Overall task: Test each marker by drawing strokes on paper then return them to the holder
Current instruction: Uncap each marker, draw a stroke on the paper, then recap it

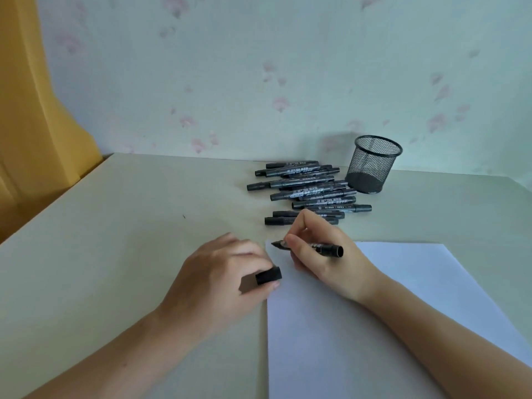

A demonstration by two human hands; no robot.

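Head view: task barely begun. Right hand [319, 254] pinches 1 uncapped marker [311, 246], tip at the paper's [403, 298] top-left corner, no strokes visible yet. Left hand [218, 272] grips its cap [268, 275] at the fingertips, by the sheet's left edge. Beyond the right fingers: pile of markers [305, 191], approx 12, capped. 1 mesh holder [372, 164], looks empty. All testing + returns left.

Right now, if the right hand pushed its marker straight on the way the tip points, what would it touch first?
Probably the paper: the marker in the right hand points left and down at its top-left corner. Depth is unclear.
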